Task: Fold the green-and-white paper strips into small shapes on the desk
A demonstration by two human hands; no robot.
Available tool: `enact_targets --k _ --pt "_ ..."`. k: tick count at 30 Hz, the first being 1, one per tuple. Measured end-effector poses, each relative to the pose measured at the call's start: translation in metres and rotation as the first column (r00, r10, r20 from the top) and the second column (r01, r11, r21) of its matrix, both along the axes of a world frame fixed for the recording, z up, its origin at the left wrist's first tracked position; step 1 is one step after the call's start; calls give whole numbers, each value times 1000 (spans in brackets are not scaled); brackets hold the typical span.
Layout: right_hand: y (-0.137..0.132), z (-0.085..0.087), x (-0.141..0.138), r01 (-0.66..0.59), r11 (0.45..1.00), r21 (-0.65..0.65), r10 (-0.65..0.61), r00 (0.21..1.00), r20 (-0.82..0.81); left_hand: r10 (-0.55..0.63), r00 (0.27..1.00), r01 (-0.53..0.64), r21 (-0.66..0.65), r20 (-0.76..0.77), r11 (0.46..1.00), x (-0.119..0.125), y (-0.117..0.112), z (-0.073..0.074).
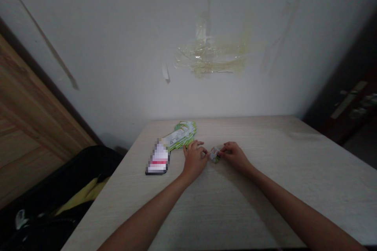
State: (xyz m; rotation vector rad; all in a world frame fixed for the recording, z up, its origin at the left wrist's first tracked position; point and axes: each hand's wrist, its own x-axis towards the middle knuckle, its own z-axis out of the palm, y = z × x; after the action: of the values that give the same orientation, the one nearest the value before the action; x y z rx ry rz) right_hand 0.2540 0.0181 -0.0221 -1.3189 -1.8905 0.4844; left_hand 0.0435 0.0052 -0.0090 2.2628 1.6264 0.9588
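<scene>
Left hand [194,159] is lying curled on the table [294,172], fingertips pinching the left edge of a small packet [215,154]. Right hand [235,156] is gripping the packet's right edge. Packet is sitting mid-table between both hands. A green stack [182,135] is lying just beyond the left hand, a card [158,160] beside it.

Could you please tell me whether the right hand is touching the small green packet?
Touching. In the head view, the right hand pinches the right edge of the small green packet, with no gap visible between them.

Packet pile [181,135] left — open table [294,164] right
</scene>
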Motion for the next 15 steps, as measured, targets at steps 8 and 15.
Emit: enact_targets --k 8,15 --pt "-4 -4 -4 29 996 86 -42 988 149 -19 996 20 12 -84 1000 0 -3 2" --pt "-8 -1 -7 -7 997 79 -7 985 174 -120 986 120 -2 -114 993 -4 -3 2"
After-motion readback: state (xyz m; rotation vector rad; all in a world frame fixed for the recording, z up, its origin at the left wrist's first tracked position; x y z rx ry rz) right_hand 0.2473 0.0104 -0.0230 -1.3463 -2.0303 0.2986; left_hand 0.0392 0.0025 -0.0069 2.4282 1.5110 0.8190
